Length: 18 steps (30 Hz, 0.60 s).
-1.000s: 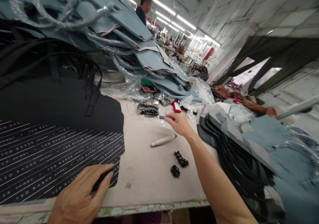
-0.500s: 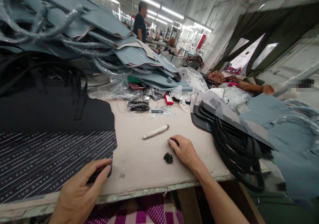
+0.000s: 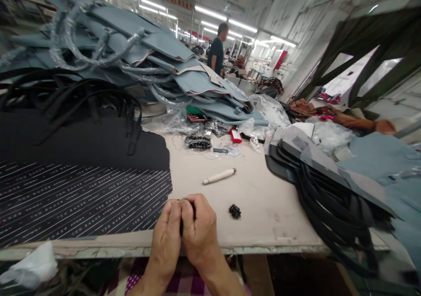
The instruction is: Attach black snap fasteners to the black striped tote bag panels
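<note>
Close to the table's front edge, my left hand (image 3: 167,230) and my right hand (image 3: 198,226) are pressed together, thumbs side by side. Both are closed, with a bit of something dark between them; the fingers hide what it is. Just left of them lies black fabric lining with white diagonal stripes and lettering (image 3: 82,199), joined to a plain black panel (image 3: 82,142). To the right of my hands sits a small cluster of black pieces (image 3: 234,211). Beyond them a pale, stick-like tool (image 3: 219,176) with a darker tip lies on the tabletop (image 3: 256,190).
Blue-grey bag pieces with plastic-wrapped handles (image 3: 154,55) are heaped at the back left. Black straps and panels (image 3: 315,182) are stacked on the right. Farther back are a bag of black pieces (image 3: 198,142) and a red-and-white box (image 3: 236,135). A person (image 3: 216,50) stands in the background.
My right hand has moved left, away from beside the black cluster, to meet my left hand. My left hand has come right, off the striped lining. The view has swung left.
</note>
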Motion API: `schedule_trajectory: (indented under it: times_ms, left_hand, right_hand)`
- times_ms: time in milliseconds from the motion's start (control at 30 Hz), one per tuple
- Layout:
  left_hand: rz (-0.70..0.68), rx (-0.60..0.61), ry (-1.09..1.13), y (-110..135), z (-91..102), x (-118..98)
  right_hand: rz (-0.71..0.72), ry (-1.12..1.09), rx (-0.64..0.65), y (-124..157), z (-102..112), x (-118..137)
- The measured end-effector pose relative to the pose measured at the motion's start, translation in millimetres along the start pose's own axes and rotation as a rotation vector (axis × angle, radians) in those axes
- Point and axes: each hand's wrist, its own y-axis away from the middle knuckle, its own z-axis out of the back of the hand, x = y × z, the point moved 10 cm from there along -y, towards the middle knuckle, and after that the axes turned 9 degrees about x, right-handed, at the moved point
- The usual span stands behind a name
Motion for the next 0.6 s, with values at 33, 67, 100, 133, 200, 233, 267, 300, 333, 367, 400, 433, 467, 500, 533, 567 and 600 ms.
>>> schedule_trajectory:
  times_ms: [33, 67, 100, 133, 200, 233, 267, 300, 333, 367, 400, 433, 467, 500, 533, 567, 600]
  left_hand:
    - [-0.007, -0.049, -0.026, 1, 9.2, 2]
    - [-0.016, -0.082, -0.041, 2, 15.9, 2]
    - [-0.027, -0.092, -0.044, 2, 19.5, 3]
    - [-0.039, -0.088, -0.036, 2, 20.5, 2]
    - [-0.063, -0.076, 0.000, 2, 19.6, 0]
    - [-0.062, -0.078, 0.026, 1, 19.0, 0]
    - [-0.050, -0.080, 0.062, 0, 18.3, 1]
    - [-0.027, -0.081, 0.111, -1, 17.2, 4]
    - [0.004, -0.082, 0.177, -3, 16.1, 8]
    - [0.035, -0.080, 0.261, -5, 14.6, 12]
    - [0.063, -0.081, 0.357, -6, 13.4, 16]
    - [0.084, -0.087, 0.454, -8, 12.6, 19]
    - [0.098, -0.097, 0.545, -9, 12.4, 21]
    - [0.111, -0.106, 0.621, -10, 12.2, 22]
    - [0.121, -0.116, 0.681, -12, 12.2, 22]
    - [0.128, -0.127, 0.722, -13, 12.7, 22]
    - [0.133, -0.140, 0.749, -15, 13.4, 21]
  right_hand:
    - [-0.008, 0.006, 0.000, 1, -7, -1]
    - [-0.017, 0.003, 0.002, 1, -12, -2]
    - [-0.029, -0.012, 0.005, 1, -17, -4]
    - [-0.047, -0.041, 0.005, 0, -20, -6]
    - [-0.105, -0.148, -0.005, -1, -24, -13]
    - [-0.151, -0.242, -0.012, -2, -27, -18]
    - [-0.210, -0.370, -0.026, -2, -30, -26]
    - [-0.278, -0.525, -0.052, -2, -35, -35]
    - [-0.347, -0.691, -0.091, -1, -40, -44]
    - [-0.409, -0.849, -0.137, 1, -45, -52]
    - [-0.455, -0.977, -0.188, 4, -48, -58]
    - [-0.482, -1.067, -0.233, 6, -50, -62]
    - [-0.491, -1.121, -0.265, 7, -49, -64]
    - [-0.489, -1.149, -0.278, 8, -48, -64]
    - [-0.480, -1.163, -0.286, 9, -46, -64]
    - [-0.467, -1.168, -0.290, 11, -43, -63]
    - [-0.452, -1.168, -0.290, 12, -41, -61]
